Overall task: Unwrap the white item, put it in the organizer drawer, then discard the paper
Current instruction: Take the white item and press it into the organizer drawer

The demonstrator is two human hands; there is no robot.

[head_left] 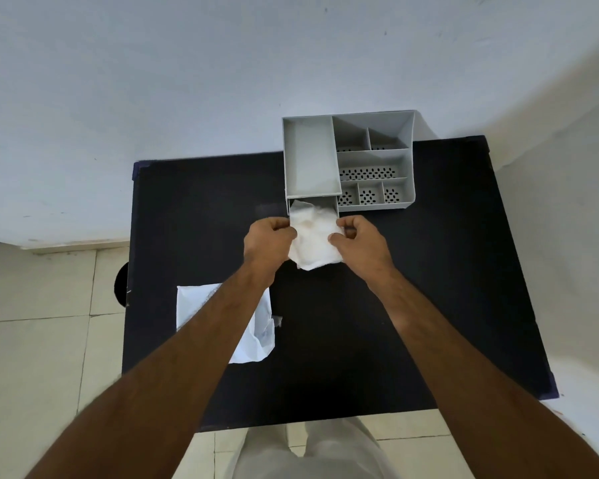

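Black and matt, the rectangular bench fills the middle of the view and stands against a pale bluish-white wall. Around the bench the floor is of light beige tiles with thin dark joints. At the far edge of the bench, right of centre, stands a grey plastic organizer with several open compartments, some with a perforated bottom. Its small grey drawer is pulled out toward the near side, below the tall left compartment.

The left hand and the right hand both have their fingers curled closed on the sides of the white crumpled soft item, one hand on each side. The item is held just at the open drawer; its far part lies over the drawer, its near corner hangs over the bench. Whether it already rests inside cannot be told.

On the near left of the bench lies a white sheet of wrapping paper, partly hidden under the left forearm, with faint blue print too small to read. A dark round shape at the left edge of the bench is cut off by it and hard to identify. At the bottom, light trousers of the person are visible.
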